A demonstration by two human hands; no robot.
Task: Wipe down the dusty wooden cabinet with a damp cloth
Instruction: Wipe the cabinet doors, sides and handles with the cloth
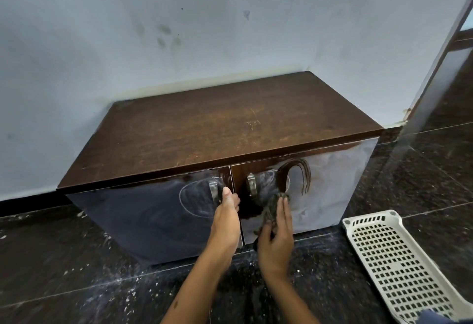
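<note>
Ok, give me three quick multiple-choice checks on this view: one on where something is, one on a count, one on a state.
1. Where is the white perforated plastic basket?
A on the cabinet top
B on the floor, right of the cabinet
C inside the cabinet

2. How many metal door handles show?
A one
B two
C four

3. The dark damp cloth is
A pressed on the right door
B lying on the floor
C hanging on the wall

B: it lies on the dark tiles.
B: one handle per door.
A: the right hand holds it against the dark brown wooden cabinet.
</note>
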